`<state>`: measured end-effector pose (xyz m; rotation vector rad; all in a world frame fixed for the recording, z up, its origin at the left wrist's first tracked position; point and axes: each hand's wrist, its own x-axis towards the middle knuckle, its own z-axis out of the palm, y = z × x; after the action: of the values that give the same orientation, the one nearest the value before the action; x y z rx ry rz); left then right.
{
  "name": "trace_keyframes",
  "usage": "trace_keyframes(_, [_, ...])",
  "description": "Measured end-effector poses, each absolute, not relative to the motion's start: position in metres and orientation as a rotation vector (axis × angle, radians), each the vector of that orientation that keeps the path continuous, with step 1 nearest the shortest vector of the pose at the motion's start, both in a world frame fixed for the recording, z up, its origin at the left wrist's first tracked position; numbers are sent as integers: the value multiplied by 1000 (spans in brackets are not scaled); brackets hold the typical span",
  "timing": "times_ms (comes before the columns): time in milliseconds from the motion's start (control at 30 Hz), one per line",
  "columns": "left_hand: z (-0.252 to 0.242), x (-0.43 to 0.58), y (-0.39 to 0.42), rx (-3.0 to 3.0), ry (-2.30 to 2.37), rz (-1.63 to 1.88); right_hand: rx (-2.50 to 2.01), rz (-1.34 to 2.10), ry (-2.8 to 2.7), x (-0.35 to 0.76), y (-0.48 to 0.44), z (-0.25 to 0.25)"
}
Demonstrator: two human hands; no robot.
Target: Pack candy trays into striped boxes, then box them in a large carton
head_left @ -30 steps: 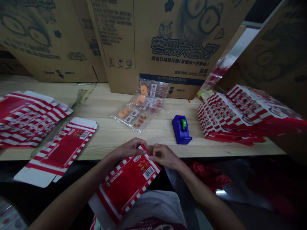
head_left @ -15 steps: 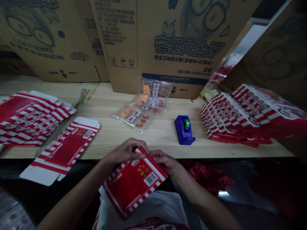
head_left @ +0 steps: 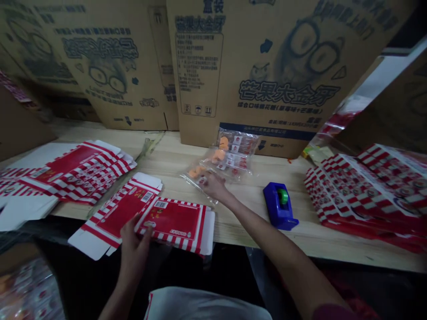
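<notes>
My left hand [head_left: 135, 240] grips the near-left end of a red and white striped carton [head_left: 182, 220], thumb on top. The carton's white flap sticks out on its right. Under its left side lies a second flattened striped carton [head_left: 125, 209] on the table. My right hand [head_left: 215, 184] reaches forward onto the nearest clear candy packet [head_left: 196, 171], its fingers closed at the packet's edge. More clear packets [head_left: 233, 153] with orange and red sweets lie just behind, against a cardboard box.
A blue tape dispenser [head_left: 280, 206] with green tape stands to the right. Stacked striped cartons [head_left: 363, 191] fill the far right; flat cartons [head_left: 80, 169] pile up at left. Large cardboard boxes [head_left: 200, 120] line the back. A bag of packets [head_left: 33, 289] sits low left.
The carton has swung from near my lap to the table edge, turned round, now in my left hand only. My right hand has let go of it and moved forward to the candy packets.
</notes>
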<state>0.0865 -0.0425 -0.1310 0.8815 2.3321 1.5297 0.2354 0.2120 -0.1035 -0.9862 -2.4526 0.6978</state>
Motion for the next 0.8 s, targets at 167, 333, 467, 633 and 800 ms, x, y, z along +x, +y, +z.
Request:
trace_keyframes(167, [-126,105,-44,1625,2780,703,-1024,451,-2682,188,219,-114])
trace_keyframes(333, [-103,99,-5,2308,2109,29,-1019,382,-2767,174,216,-117])
trace_keyframes(467, [-106,94,33,2369,1808,-191,-1004,342,-2742,194,220,-93])
trace_keyframes(633, [-117,95,42,2396,1838,-5,-1030,245,-2565,273,243,-46])
trace_keyframes(800, [-117,104,40,2277,2102,170,-899,580,-2342,355,245,-47])
